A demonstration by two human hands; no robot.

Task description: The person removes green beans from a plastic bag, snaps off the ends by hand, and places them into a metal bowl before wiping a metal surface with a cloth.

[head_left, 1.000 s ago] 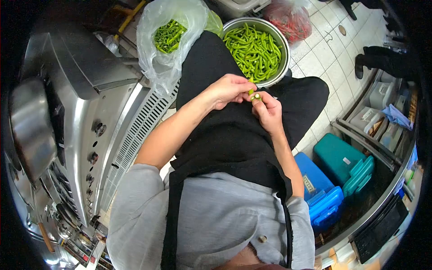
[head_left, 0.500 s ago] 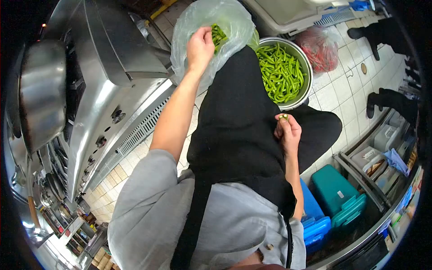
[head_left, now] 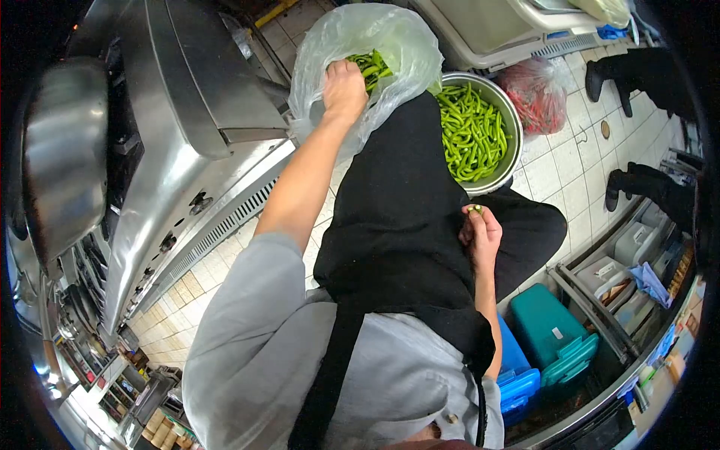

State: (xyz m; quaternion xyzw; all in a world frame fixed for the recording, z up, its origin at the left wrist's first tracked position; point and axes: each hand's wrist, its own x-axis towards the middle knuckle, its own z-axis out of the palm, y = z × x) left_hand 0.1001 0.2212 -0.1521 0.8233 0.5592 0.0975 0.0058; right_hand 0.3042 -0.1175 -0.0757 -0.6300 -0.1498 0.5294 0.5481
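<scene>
Left hand (head_left: 346,88) is resting inside the open bag (head_left: 412,45), apparently parked within easy reach, its grip hidden; right hand (head_left: 484,234) is pinching green pieces (head_left: 476,209).

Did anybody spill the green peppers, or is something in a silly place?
Nothing looks spilled: no green peppers show loose on the tiled floor. One thing might seem odd: a see-through bag of red things sits right on that floor beside the metal bowl, and floors are where people walk.

Single head-worn view, wide and round-edged, facing forward and down, close above the black apron (head_left: 390,232)
</scene>
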